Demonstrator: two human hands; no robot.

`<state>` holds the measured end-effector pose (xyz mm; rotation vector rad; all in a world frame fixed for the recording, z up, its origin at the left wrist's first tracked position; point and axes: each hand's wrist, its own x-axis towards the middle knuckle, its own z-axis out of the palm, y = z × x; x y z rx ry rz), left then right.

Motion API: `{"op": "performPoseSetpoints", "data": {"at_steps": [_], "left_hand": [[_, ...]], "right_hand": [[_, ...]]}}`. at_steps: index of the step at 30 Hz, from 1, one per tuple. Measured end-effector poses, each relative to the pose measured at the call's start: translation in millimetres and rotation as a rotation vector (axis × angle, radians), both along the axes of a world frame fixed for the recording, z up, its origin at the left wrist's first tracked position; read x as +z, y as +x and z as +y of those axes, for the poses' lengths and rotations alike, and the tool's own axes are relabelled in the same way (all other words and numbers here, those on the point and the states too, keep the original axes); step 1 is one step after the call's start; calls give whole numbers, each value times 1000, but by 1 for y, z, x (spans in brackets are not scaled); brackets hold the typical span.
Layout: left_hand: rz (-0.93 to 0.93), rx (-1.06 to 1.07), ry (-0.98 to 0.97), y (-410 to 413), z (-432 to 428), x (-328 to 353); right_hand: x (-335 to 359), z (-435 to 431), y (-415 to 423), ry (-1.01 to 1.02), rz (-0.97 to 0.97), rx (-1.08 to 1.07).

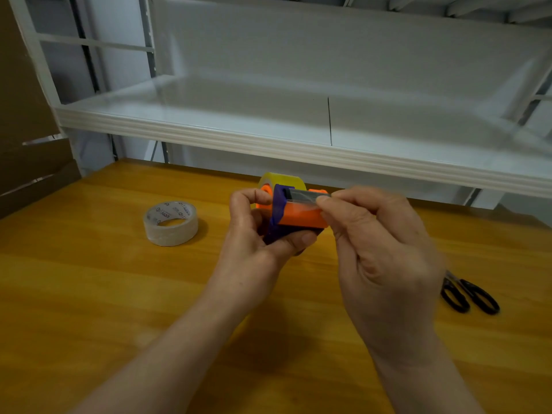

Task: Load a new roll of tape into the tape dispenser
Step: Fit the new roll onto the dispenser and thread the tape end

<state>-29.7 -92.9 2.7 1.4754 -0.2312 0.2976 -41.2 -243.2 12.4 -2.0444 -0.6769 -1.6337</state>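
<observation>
Left hand grips the orange-and-purple tape dispenser, fingers curled round its underside, holding it above the wooden table. Right hand pinches the clear tape end between thumb and forefinger, over the dispenser's top. Yellow tape roll sits in the dispenser's far end. Second roll, clear tape, lies flat on the table to the left. Black-handled scissors lie to the right. White shelf behind.
</observation>
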Motion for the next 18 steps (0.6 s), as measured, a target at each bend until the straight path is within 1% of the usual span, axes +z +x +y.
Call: {"op": "performPoseSetpoints", "data": {"at_steps": [7,11,14,18], "left_hand": [[38,7,2,-2,-3,-2],[43,16,-27,-4,-4,-3],[48,61,-41,-5,-5,-1],[82,106,-87,-5,-6,0]], "right_hand": [[-2,2,2,-23,33,-46],[-4,7,2,-28,98,-41],[-4,10,0,-32,201,-27],[-8,22,-2,-45,470,-30]]}}
